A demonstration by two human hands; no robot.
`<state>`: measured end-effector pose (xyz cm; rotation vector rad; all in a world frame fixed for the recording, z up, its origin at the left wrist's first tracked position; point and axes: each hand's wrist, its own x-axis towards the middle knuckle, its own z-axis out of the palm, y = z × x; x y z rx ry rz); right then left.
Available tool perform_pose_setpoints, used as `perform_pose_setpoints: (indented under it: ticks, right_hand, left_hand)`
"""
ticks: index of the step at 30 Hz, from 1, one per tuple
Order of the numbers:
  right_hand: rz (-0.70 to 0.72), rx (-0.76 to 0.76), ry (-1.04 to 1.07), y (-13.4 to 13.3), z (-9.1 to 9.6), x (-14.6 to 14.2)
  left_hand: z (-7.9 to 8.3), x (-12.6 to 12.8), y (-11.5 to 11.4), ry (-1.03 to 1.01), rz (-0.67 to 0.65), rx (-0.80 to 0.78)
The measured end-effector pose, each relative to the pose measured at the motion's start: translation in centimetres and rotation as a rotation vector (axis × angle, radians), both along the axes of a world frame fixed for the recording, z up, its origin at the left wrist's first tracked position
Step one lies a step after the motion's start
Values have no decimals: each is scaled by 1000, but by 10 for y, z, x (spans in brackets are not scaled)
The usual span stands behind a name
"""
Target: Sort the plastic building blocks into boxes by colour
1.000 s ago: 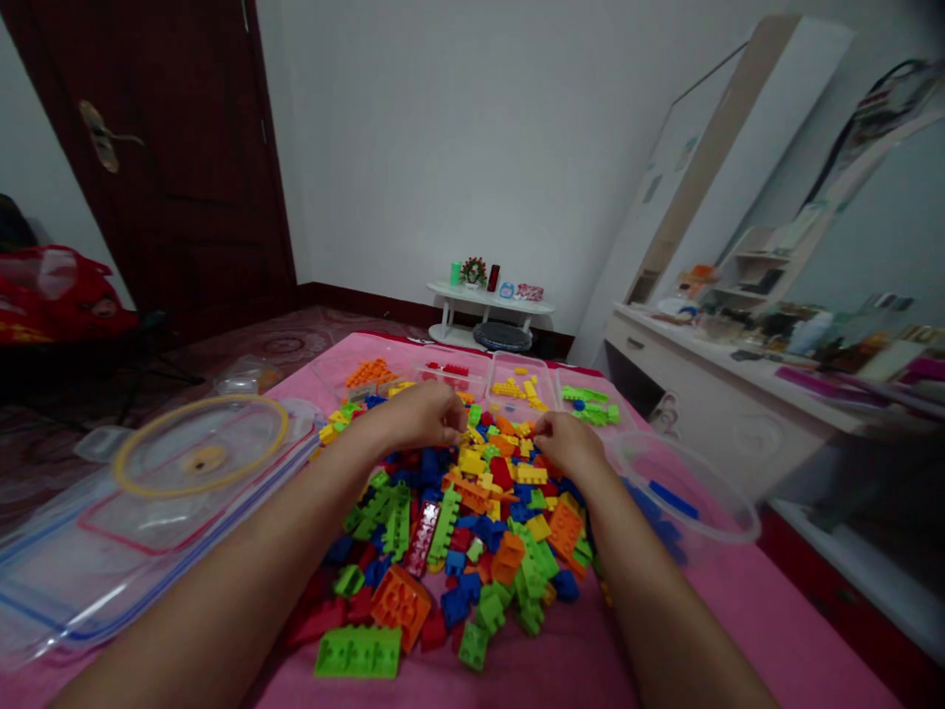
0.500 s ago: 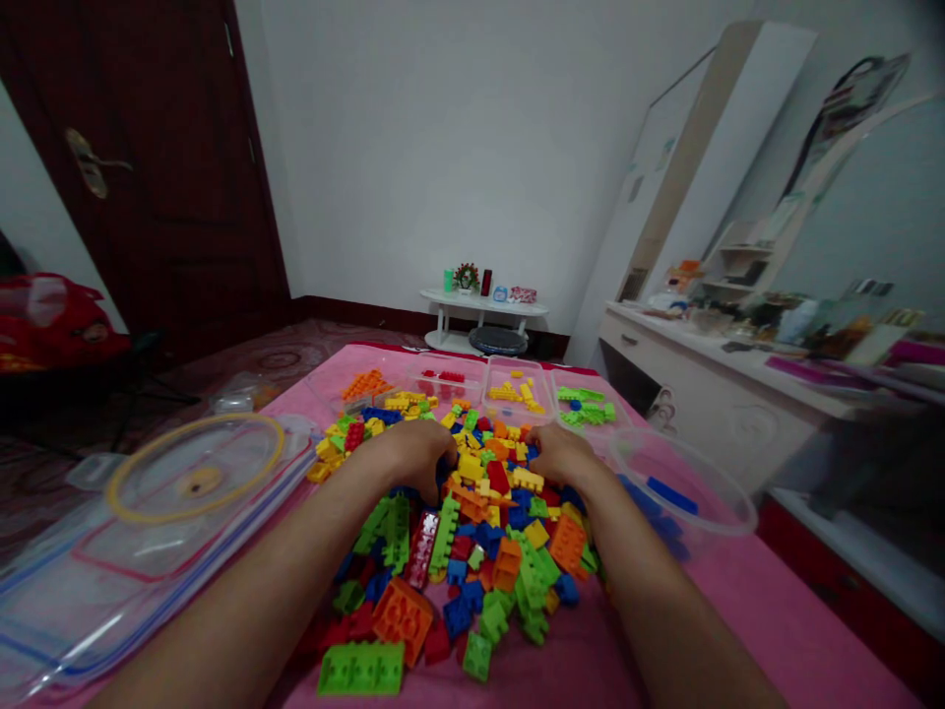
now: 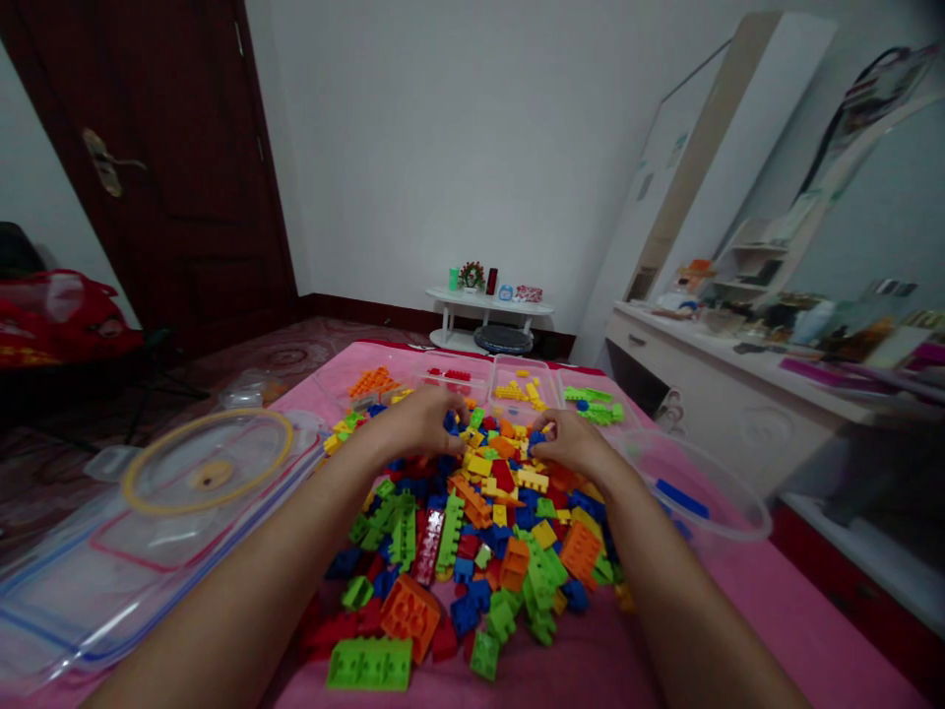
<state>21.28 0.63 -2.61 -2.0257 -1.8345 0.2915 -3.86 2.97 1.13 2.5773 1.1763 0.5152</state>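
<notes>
A heap of toy building bricks [image 3: 483, 512] in yellow, green, orange, red and blue is spread over a pink cloth [image 3: 583, 650]. Above its far left part, my left hand [image 3: 424, 423] is closed on a blue building brick [image 3: 452, 423], partly covered by the fingers. Facing it across the heap, my right hand [image 3: 572, 440] has thumb and fingers pinched on another blue building brick [image 3: 539, 438], mostly hidden. In front of the wrists lie a long green brick [image 3: 369, 665] and an orange brick [image 3: 411, 615].
Behind the heap stand clear boxes with red bricks [image 3: 449, 375], yellow bricks [image 3: 521, 391] and green bricks [image 3: 595, 406]; orange bricks [image 3: 373, 382] sit at left. A round clear tub [image 3: 760, 517] holding blue pieces is right. Clear lids [image 3: 207, 473] lie left.
My left hand has risen from the heap with the blue brick in its fingers. My right hand has come up slightly, a blue brick showing in its pinch. The whole view has shifted a little.
</notes>
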Motion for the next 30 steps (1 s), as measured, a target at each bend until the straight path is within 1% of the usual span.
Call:
perform_pose_setpoints:
  ticks: [1,2,4,5,7,9,11,13,16,18,20,22,24,25,27,29,30]
  right_hand:
    - [25,49,162,-1,4,-3]
    - [53,102,366,-2,8,-8]
    - [85,193,822,-7,15,-21]
    - [86,205,1029,-9,18,-29]
    - [55,173,1390,-13,21,-45]
    - [31,81,1625,-15,21,-57]
    - [41,17,1703,-16,19,-65]
    - [76,26,1654,-17,17,-68]
    - [119,113,1485,-18,13,-68]
    - [147,177,1384,-18,12,-67]
    - [171,226,1344,-18,12,-67]
    - [170,245,1379,-18,13,-67]
    - [130,185,1494,-19,16,-69]
    - [109,123,1572,-20,18,-70]
    - [97,-53,1724,-24,22,-73]
    - [144,-212,1833,-28,26,-77]
    - [173,-253,1868,-30,28,-80]
  left_hand:
    - [2,2,0,-81,17,11]
    - [4,5,0,-179,26,4]
    - [5,12,-2,-427,22,-85]
    - [5,15,-4,-561,13,-179]
    - [4,21,-6,-801,-11,-422]
    - [3,23,-8,-963,-39,-650]
    - [1,24,-7,-1064,-39,-792]
    - [1,23,-6,-1117,0,-870]
    - [1,21,-3,-1141,72,-942]
    - [1,21,-2,-1154,80,-991]
    - [1,21,-1,-1163,77,-1029]
    - [1,22,-2,-1155,80,-1031]
    - [1,23,-4,-1147,57,-956]
    - [1,25,-5,-1148,30,-877]
    - [0,28,-9,-1145,-35,-654]
    - [0,31,-13,-1075,-109,-420]
    - [-1,34,-15,-1010,-150,-333]
